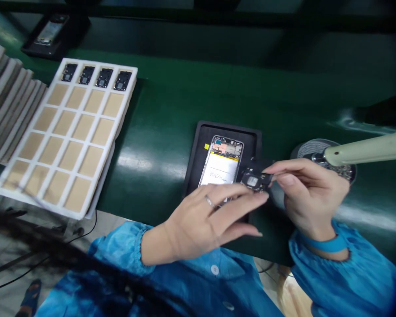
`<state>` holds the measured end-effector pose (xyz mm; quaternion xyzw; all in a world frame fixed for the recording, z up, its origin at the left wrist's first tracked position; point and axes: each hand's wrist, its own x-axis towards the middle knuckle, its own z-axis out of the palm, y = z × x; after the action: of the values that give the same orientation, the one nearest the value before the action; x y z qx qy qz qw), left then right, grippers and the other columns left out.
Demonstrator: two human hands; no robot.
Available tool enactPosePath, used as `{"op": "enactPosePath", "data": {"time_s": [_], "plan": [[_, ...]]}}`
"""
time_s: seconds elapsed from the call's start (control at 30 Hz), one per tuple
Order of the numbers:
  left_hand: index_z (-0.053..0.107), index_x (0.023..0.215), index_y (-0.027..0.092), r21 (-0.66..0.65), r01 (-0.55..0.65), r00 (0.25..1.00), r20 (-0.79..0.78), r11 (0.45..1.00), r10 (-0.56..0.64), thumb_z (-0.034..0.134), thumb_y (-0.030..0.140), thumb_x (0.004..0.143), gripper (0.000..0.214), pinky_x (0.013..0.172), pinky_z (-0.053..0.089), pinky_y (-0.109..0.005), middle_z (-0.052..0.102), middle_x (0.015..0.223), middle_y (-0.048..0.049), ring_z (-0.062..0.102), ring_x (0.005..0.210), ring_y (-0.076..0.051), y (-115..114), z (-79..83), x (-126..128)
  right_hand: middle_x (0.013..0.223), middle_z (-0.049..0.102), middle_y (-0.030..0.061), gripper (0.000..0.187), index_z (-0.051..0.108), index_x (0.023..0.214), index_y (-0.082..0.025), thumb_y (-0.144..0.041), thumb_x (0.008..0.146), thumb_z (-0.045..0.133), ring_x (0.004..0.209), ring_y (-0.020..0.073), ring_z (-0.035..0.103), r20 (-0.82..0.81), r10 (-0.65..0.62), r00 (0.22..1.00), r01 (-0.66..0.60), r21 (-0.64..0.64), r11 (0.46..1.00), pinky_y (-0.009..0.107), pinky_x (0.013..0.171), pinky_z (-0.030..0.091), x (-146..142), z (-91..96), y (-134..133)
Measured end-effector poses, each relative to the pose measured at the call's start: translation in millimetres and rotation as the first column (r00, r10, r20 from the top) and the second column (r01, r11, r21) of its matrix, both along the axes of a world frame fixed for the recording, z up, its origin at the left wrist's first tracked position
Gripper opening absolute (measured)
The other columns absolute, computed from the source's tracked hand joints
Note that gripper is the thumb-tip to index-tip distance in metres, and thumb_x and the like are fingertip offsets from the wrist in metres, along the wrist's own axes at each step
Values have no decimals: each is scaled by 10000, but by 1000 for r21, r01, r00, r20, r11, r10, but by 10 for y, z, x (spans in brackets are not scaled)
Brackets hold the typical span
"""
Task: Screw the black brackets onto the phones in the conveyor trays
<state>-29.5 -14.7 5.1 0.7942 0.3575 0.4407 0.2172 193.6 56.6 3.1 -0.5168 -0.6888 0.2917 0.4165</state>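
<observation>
My left hand (206, 215) and my right hand (308, 193) meet over a small black module (256, 180), pinched between the fingertips of both. A ring sits on a left finger. Just behind the module lies an opened phone (222, 160) with its battery showing, bedded in a black fixture (201, 145) on the green bench. My left fingers cover the phone's lower end. Both sleeves are blue, and a blue band circles my right wrist.
A white foam tray (71, 132) at left has several tan pockets, with black modules (95, 77) filling its far row. Stacked trays (6, 101) lie further left. A second black fixture (51, 33) sits far back. A pale tool handle (366, 149) over a round dish (317, 147) stands right.
</observation>
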Motion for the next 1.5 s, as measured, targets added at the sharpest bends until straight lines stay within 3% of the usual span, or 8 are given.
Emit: {"op": "enactPosePath", "data": {"time_s": [0.17,0.33,0.57,0.7,0.87,1.07,1.27,1.5], "plan": [[817,1268,197,-61,-3,913,-406,998,-22,697,316,1127,220,715,710,-399,858,1153,-88,819,885,-245,-335,-57,-76,907,676,33,246,638,975,-167,-350,828,712,768,84,665,-19,-233,972,233,-11,972,290,756,562,-101,48,-14],[879,1225,264,-21,-45,891,-453,999,30,648,109,1048,330,627,660,-377,862,1115,-80,775,816,-228,-508,-186,-87,944,649,55,282,621,1021,-157,-346,831,710,820,113,691,-53,-341,939,341,-13,940,329,786,573,-151,82,29],[911,1005,341,-46,99,894,-435,994,-109,809,181,976,192,545,662,-303,874,1062,-32,770,732,-176,-733,-52,-90,881,596,-14,521,429,1315,-247,-280,856,673,726,46,643,-197,-71,978,34,-183,982,226,714,564,-53,14,138],[869,1165,311,-234,210,952,-170,949,-253,774,271,1093,125,746,755,-208,883,1106,-4,849,876,-137,-574,81,-180,889,622,9,470,552,1283,-235,-349,843,672,739,50,646,-152,102,983,-140,-269,953,183,679,556,3,-4,124],[743,1296,376,-559,-67,984,99,827,147,821,317,1058,257,1073,769,-485,849,1360,-41,858,1200,-277,-179,125,-216,930,663,18,448,612,1280,-274,-372,847,674,719,48,666,-117,281,952,-303,-264,916,159,647,577,-9,36,50],[676,1219,305,-788,186,819,454,587,350,1015,223,869,494,1000,761,-384,883,1169,-2,881,1024,-221,62,106,-122,1079,718,1,378,619,1251,-334,-354,876,657,778,50,702,-58,440,896,-443,-137,886,149,694,606,-20,25,-6],[709,1173,292,-664,-122,893,251,738,373,958,196,948,349,817,679,-296,879,1000,70,858,899,-154,66,15,-92,973,696,-9,376,610,1263,-330,-425,899,623,757,47,656,79,360,930,-350,-121,929,165,663,561,-12,-3,9],[725,1001,241,-99,-401,868,-358,911,343,793,279,1113,137,757,477,-413,837,935,69,769,804,-175,0,-111,-4,801,590,-7,329,633,1237,-288,-405,937,563,602,31,490,288,469,835,-460,-102,882,197,538,439,7,53,61]]}}
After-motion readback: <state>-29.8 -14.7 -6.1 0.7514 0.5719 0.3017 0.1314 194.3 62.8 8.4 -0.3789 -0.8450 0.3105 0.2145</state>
